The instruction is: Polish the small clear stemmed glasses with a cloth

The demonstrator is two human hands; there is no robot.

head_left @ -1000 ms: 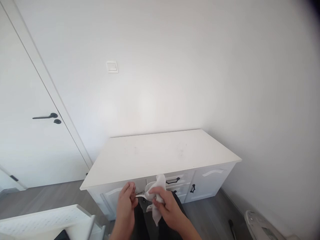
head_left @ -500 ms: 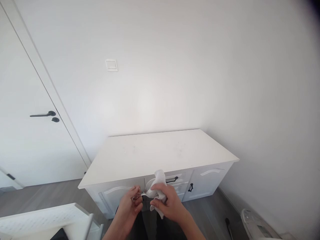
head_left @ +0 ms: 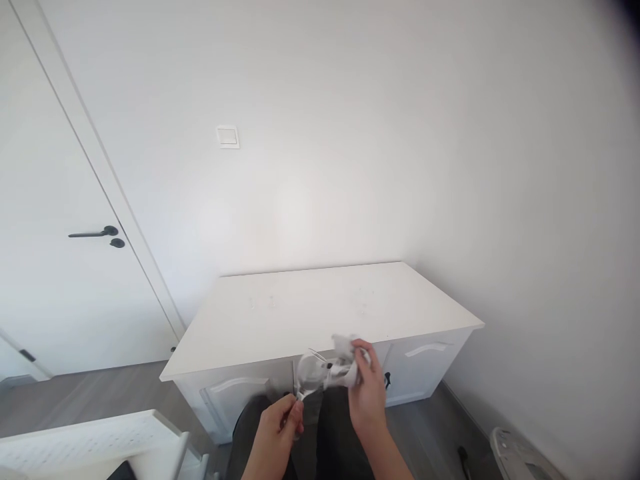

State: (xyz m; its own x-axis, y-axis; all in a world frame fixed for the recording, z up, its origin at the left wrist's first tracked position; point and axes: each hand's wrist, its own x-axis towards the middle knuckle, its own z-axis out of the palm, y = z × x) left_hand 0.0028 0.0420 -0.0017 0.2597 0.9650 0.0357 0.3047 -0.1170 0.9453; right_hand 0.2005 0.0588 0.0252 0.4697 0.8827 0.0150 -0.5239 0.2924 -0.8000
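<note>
My left hand (head_left: 281,421) is closed around the stem end of a clear wine glass (head_left: 311,373). The bowl tilts up and to the right, with its rim towards my other hand. A thin white cloth (head_left: 345,353), crumpled and blurred by motion, is pinched in my right hand (head_left: 369,380). It hangs beside the rim of the glass; whether the two touch I cannot tell. Both hands are above my knees, in front of the white cabinet (head_left: 300,320).
The cabinet top carries faint marks. Dark handles (head_left: 387,380) stick out from its front. A white door (head_left: 60,293) stands at the left, a white slatted piece of furniture (head_left: 90,430) at lower left. A pale appliance (head_left: 520,457) sits on the floor at lower right.
The cloth in my right hand has come away from around the glass, up and to the right. My left hand has moved right and slightly down with the glass, uncovering its bowl.
</note>
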